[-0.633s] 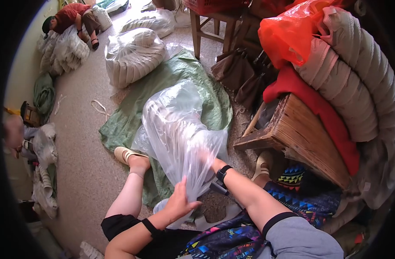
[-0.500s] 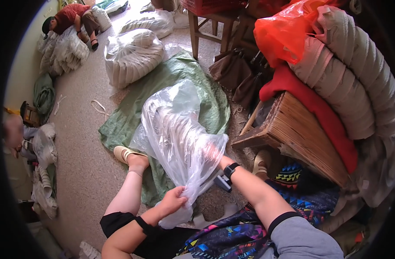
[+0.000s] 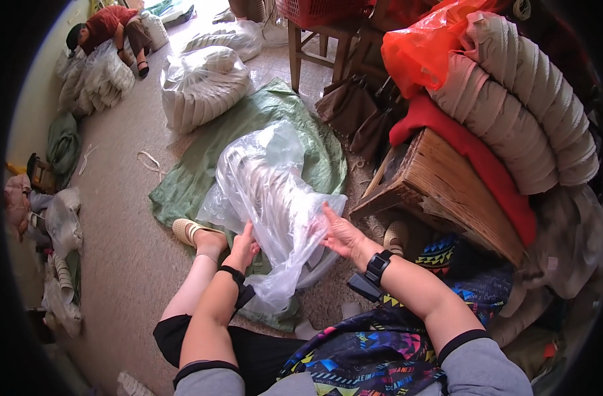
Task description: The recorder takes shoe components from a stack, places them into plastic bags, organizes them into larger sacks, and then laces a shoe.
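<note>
Crumpled clear bag (image 3: 275, 211), perhaps ridged contents (image 3: 265, 179)

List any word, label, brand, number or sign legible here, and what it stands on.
Dark patterned cloth across the person's front: multicoloured lettering among triangles; I won't copy its words, and parts are too small to read.
Clear plastic bag in front: no lettering can be made out.
Small pale patch on the plastic at right: possibly a label, too blurred to read.

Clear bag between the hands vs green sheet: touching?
Touching. The head view shows the clear bag lying on the green sheet, which spreads out beneath it.
</note>
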A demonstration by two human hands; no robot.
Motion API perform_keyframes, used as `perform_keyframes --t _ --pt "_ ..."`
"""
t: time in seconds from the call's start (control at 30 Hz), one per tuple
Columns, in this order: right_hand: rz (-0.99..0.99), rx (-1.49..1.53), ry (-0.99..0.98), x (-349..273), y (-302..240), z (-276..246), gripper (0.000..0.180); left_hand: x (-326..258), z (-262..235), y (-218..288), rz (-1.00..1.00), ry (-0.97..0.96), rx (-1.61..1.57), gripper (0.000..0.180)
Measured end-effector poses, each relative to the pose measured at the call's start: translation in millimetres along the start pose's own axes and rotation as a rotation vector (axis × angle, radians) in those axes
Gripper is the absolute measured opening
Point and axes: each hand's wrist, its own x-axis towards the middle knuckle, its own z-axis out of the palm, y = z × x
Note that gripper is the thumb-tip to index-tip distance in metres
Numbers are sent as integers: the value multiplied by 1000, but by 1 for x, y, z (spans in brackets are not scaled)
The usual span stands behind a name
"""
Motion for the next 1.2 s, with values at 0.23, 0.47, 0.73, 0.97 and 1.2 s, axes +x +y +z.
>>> perform_keyframes --t 0.23,0.47,0.73,0.97,1.2 --pt "-34 -114 121 -6 -15 15 25 -43 -12 68 454 -98 172 9" --pt "0 -105 287 -25 -33 -16 16 -200 -37 162 847 -227 -77 9" --pt "-12 -241 165 -53 -28 0 14 -138 -155 100 498 353 -401 15" --pt "-237 -335 -30 -95 -60 25 22 -183 13 34 791 -25 375 70" --pt "-283 -237 -209 -124 -73 63 33 -172 52 -31 469 -601 1310 52"
